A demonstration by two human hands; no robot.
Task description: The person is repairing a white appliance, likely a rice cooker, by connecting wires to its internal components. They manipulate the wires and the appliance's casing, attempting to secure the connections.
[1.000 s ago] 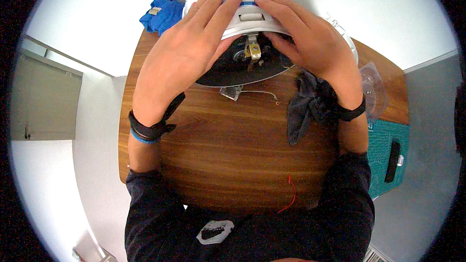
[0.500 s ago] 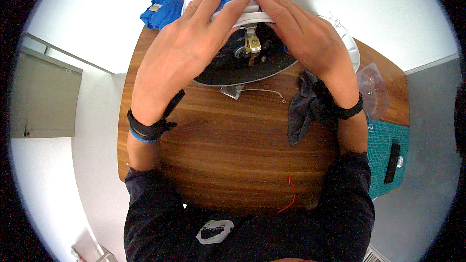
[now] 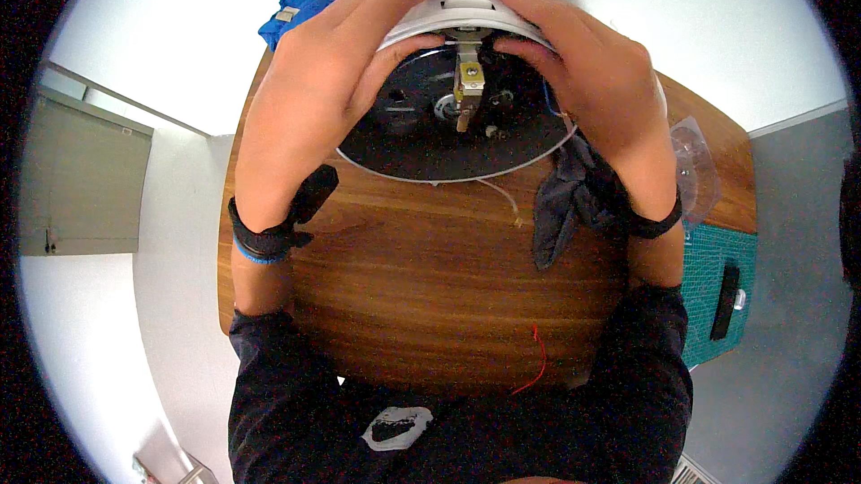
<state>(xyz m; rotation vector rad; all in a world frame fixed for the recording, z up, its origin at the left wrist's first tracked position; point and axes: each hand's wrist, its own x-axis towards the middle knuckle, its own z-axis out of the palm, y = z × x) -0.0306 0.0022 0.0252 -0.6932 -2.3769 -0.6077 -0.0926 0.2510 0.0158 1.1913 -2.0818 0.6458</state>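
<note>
A round white appliance housing (image 3: 468, 10) with a blue stripe stands tilted at the far side of the table, its open side facing me. Inside it are a dark interior (image 3: 395, 139) and a metal bracket (image 3: 470, 76) with a yellowish part and a screw. My left hand (image 3: 309, 94) grips the rim at the left, thumb along the lower edge and fingers over the outside. On the opposite side my right hand (image 3: 610, 85) holds the rim the same way. Blue and pale wires (image 3: 549, 98) show beside the right thumb. A pale wire end (image 3: 504, 197) sticks out below the housing.
A dark cloth (image 3: 574, 197) lies by my right wrist on the wooden table (image 3: 421, 260). Behind my left hand is a blue cloth (image 3: 300, 13). At the right are a clear plastic piece (image 3: 695, 174) and a green cutting mat (image 3: 704, 255). A red wire (image 3: 543, 358) lies near me.
The housing has tilted and come nearer, so more of its interior shows. My hands have moved apart, thumbs now along its rim. The metal piece beneath is now mostly covered.
</note>
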